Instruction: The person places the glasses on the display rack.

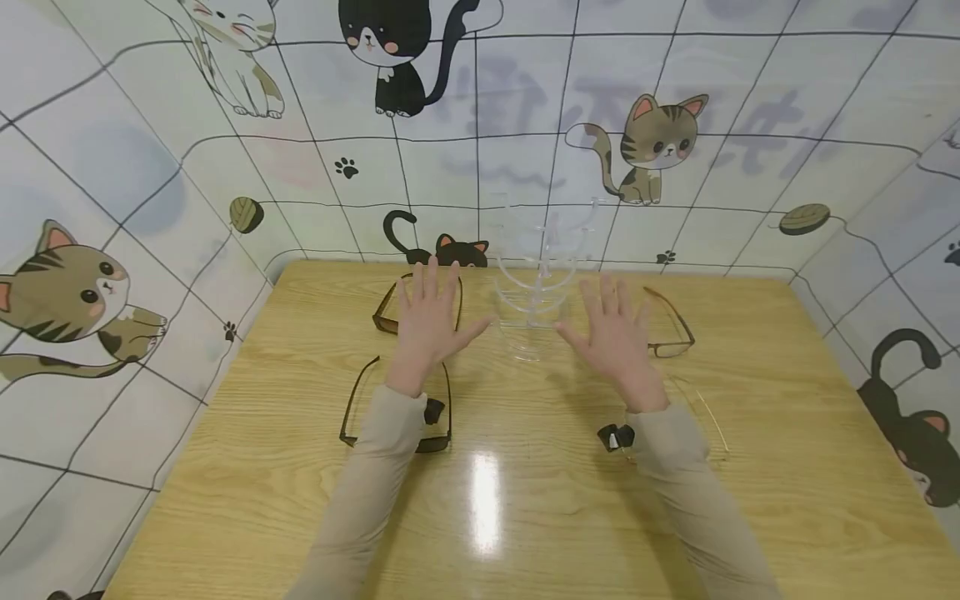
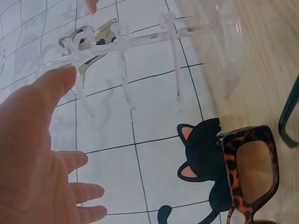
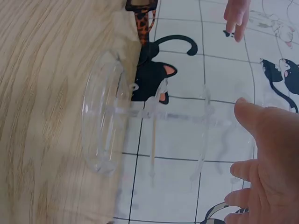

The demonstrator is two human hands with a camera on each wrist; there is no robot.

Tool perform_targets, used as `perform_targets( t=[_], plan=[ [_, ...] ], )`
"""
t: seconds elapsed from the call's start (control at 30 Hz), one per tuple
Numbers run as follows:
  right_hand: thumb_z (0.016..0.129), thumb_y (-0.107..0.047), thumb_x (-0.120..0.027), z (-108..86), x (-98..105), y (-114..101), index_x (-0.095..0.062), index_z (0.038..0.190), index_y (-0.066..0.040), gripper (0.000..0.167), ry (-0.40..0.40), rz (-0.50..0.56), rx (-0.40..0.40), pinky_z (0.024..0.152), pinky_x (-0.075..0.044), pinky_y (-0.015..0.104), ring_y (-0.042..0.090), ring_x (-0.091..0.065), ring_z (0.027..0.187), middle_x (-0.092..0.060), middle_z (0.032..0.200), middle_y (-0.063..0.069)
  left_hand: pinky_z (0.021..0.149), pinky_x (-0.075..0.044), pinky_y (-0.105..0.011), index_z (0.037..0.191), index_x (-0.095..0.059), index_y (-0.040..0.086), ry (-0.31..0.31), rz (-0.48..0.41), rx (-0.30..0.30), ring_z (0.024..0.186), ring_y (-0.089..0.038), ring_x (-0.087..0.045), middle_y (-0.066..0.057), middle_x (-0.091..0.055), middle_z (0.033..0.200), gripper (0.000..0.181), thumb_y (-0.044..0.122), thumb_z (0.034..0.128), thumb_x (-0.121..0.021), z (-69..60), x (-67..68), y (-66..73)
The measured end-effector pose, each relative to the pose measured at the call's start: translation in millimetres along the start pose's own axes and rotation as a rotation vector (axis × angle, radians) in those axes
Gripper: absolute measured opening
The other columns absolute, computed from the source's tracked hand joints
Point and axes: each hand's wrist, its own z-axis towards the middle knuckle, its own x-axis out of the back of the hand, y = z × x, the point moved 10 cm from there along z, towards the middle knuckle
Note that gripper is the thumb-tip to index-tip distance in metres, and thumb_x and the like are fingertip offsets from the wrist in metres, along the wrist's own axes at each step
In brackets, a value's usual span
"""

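Note:
A clear tiered stand (image 1: 532, 287) stands near the back of the table, between the two hands. My left hand (image 1: 431, 325), fingers spread, is over the back-left glasses (image 1: 386, 323), which the left wrist view shows with tortoiseshell frames (image 2: 232, 172). My right hand (image 1: 617, 342) is spread too, just left of brown-framed glasses (image 1: 672, 348). Neither hand holds anything. Dark glasses (image 1: 432, 445) lie partly under the left forearm, and thin-rimmed glasses (image 1: 712, 417) lie partly under the right sleeve. The stand (image 3: 105, 112) also shows in the right wrist view, beside the right hand (image 3: 275, 158).
The wooden table (image 1: 525, 517) meets a wall covering (image 1: 525, 100) printed with cats and grid lines at the back and sides. Small black objects sit by each wrist, one at the left (image 1: 433, 411) and one at the right (image 1: 615, 437).

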Motion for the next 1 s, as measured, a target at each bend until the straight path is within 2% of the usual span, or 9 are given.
perform_targets(
  t=[0.2,0.4,0.57,0.67,0.77,0.8,0.9,1.0],
  plan=[
    [0.095,-0.053,-0.042,-7.7,4,-20,-0.012,0.151,-0.008,0.077,0.031,0.059,0.059,0.109,-0.002,0.063,0.043,0.001,0.139,-0.004,0.153,0.025,0.112,-0.004,-0.059,0.152,-0.009,0.017,0.028,0.017,-0.006,0.142,-0.034,0.003,-0.017,-0.003,0.156,0.095,0.070,0.0830,-0.046,-13.2,15.3,-8.6],
    [0.095,-0.042,-0.051,-12.9,8,-46,-0.022,0.147,0.001,0.073,0.067,0.126,0.145,0.110,-0.012,0.059,0.046,-0.011,0.137,-0.017,0.149,0.030,0.112,-0.005,-0.057,0.151,-0.014,0.014,0.073,-0.021,-0.003,0.142,-0.034,-0.003,-0.017,-0.007,0.155,0.093,0.066,0.0838,-0.051,-25.8,29.8,-21.6],
    [0.095,-0.039,-0.053,-15.4,0,-63,-0.024,0.147,-0.001,0.071,0.029,0.230,0.169,0.110,-0.018,0.058,0.043,-0.015,0.138,-0.021,0.149,0.027,0.111,-0.011,-0.057,0.149,-0.021,0.010,0.124,-0.047,-0.015,0.140,-0.037,-0.011,-0.019,-0.016,0.152,0.090,0.061,0.0835,-0.056,-36.0,41.1,-34.0],
    [0.094,-0.038,-0.055,-16.4,-6,-71,-0.025,0.146,-0.003,0.070,0.015,0.293,0.174,0.106,-0.028,0.057,0.041,-0.020,0.136,-0.024,0.148,0.025,0.110,-0.013,-0.057,0.149,-0.022,0.008,0.142,-0.072,-0.020,0.139,-0.038,-0.012,-0.020,-0.017,0.152,0.089,0.058,0.0839,-0.058,-42.3,45.9,-42.1],
    [0.094,-0.037,-0.057,-17.2,-10,-79,-0.030,0.144,-0.003,0.066,0.024,0.332,0.184,0.098,-0.039,0.057,0.041,-0.032,0.130,-0.031,0.145,0.024,0.109,-0.018,-0.057,0.146,-0.025,0.004,0.183,-0.097,-0.036,0.138,-0.041,-0.016,-0.023,-0.021,0.150,0.085,0.052,0.0847,-0.060,-49.2,51.7,-49.8],
    [0.093,-0.035,-0.058,-18.0,-11,-82,-0.032,0.143,-0.003,0.065,0.029,0.339,0.189,0.093,-0.043,0.056,0.040,-0.041,0.124,-0.033,0.144,0.024,0.109,-0.019,-0.057,0.145,-0.028,0.002,0.204,-0.102,-0.048,0.137,-0.042,-0.018,-0.025,-0.023,0.149,0.084,0.050,0.0844,-0.062,-51.5,54.0,-51.9],
    [0.092,-0.030,-0.061,-19.7,-14,-91,-0.037,0.140,-0.002,0.061,0.052,0.356,0.218,0.091,-0.045,0.055,0.041,-0.047,0.117,-0.040,0.139,0.024,0.108,-0.024,-0.055,0.140,-0.034,-0.003,0.266,-0.124,-0.088,0.133,-0.045,-0.025,-0.029,-0.028,0.144,0.078,0.041,0.0840,-0.066,-58.9,59.7,-58.4],
    [0.091,-0.026,-0.063,-21.9,-16,-101,-0.041,0.137,0.000,0.058,0.074,0.368,0.265,0.095,-0.044,0.053,0.040,-0.049,0.116,-0.046,0.134,0.024,0.107,-0.026,-0.056,0.137,-0.037,-0.007,0.305,-0.157,-0.118,0.130,-0.047,-0.029,-0.031,-0.031,0.142,0.073,0.032,0.0831,-0.069,-66.8,61.7,-66.0]
  ],
)
